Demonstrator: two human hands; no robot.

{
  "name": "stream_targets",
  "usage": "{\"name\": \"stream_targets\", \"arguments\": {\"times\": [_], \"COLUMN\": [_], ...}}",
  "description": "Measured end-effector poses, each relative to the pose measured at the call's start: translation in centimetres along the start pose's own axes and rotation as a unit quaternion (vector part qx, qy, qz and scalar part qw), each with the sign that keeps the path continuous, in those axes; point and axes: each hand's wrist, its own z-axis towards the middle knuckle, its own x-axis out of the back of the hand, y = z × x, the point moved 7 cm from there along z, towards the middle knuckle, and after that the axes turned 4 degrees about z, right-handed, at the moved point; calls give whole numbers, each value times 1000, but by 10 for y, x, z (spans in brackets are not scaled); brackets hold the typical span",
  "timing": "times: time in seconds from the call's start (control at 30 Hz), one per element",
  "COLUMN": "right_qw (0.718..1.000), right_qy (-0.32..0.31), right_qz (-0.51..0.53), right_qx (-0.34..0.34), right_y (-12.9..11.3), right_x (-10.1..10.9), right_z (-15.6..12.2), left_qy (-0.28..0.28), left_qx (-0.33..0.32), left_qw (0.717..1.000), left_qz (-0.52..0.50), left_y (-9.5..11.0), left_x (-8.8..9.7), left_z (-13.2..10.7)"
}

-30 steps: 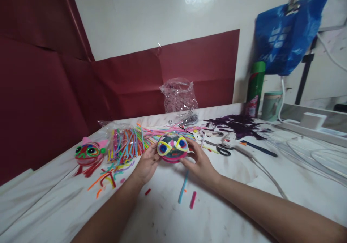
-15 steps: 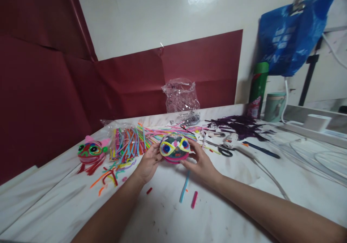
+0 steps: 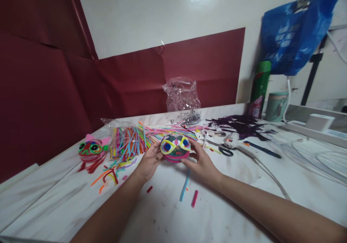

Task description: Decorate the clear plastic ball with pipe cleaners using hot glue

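A round craft face [image 3: 175, 148] with blue eyes ringed in yellow, a dark middle and a pink lower rim is held up between my two hands. My left hand [image 3: 150, 162] grips its left side with curled fingers. On its right side my right hand [image 3: 201, 163] closes round it, thumb at the lower edge. Below, a light blue pipe cleaner strip [image 3: 184, 187], a pink piece [image 3: 194, 198] and a small red piece [image 3: 149, 189] lie on the white table [image 3: 165, 221]. A second craft face [image 3: 92, 150], red with pink ears and green-ringed eyes, rests at the left.
Bundled pipe cleaners [image 3: 130, 141] lie behind my left hand, with loose cut bits [image 3: 111, 174] nearer. To the right are scissors [image 3: 225, 151], a corded glue gun [image 3: 233, 141], a dark-handled tool [image 3: 262, 150] and purple strands [image 3: 238, 125]. A clear plastic bag [image 3: 181, 96] stands at the back.
The camera view has shifted very slightly. Both hands keep hold of the craft face in nearly the same position.
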Motion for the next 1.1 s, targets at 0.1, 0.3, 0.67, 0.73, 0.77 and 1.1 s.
{"name": "stream_targets", "arguments": {"times": [0.1, 0.3, 0.67, 0.73, 0.77, 1.1], "right_qw": [1000, 1000, 1000, 1000, 1000, 1000], "right_qy": [1, 2, -1, -1, -2, -4], "right_qz": [-3, -3, -4, -6, -6, -6], "right_qx": [-2, -5, -6, -7, -7, -6], "right_y": [0, 1, -1, 0, 0, -1], "right_x": [1, 2, 0, 0, 0, 0], "right_z": [1, 0, 0, 0, 0, 0], "left_qy": [0, -3, -8, -8, -7, 2], "left_qx": [0, 0, -5, -6, -6, 0], "left_qw": [1000, 1000, 1000, 1000, 1000, 1000], "left_qz": [-1, 5, 15, 19, 22, 20], "left_y": [-1, -2, -2, -1, -1, -2], "left_x": [1, 2, 4, 4, 3, 4], "left_z": [1, 1, 2, 1, 1, 1]}}
